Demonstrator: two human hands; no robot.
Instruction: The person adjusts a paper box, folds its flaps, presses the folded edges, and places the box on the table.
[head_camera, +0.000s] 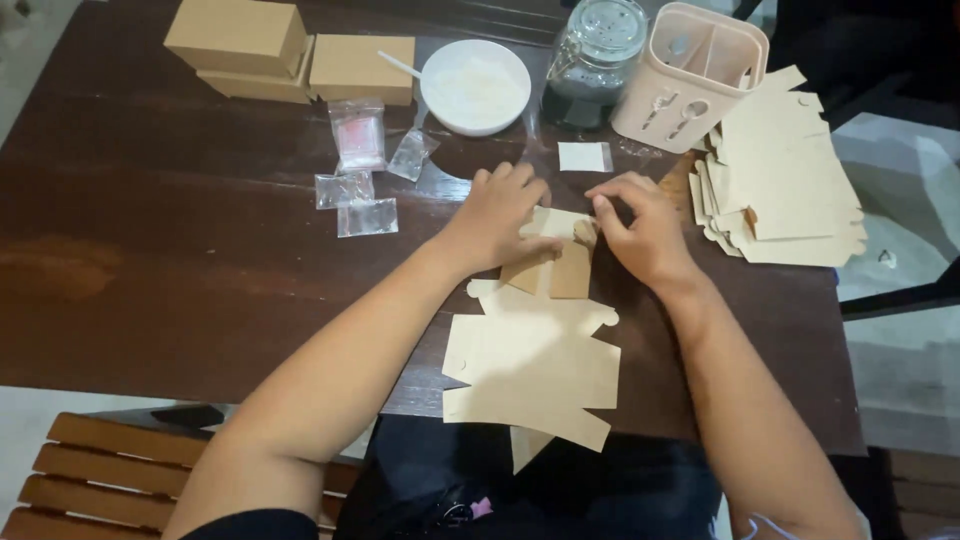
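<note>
A flat tan cardboard box blank (535, 365) lies on the dark wooden table (150, 250) in front of me, its near end hanging over the table edge. At its far end, flaps (560, 265) are folded up. My left hand (497, 215) presses down on the left flap with fingers curled. My right hand (640, 225) pinches a small tab at the flaps' top between thumb and fingers. Both hands meet over the folded part.
A stack of flat tan blanks (785, 180) lies at the right. Behind are folded brown boxes (290, 50), a white bowl (475, 85) with a spoon, a glass jar (595, 60), a beige utensil holder (695, 75), small clear bags (357, 170), and a white square (583, 157).
</note>
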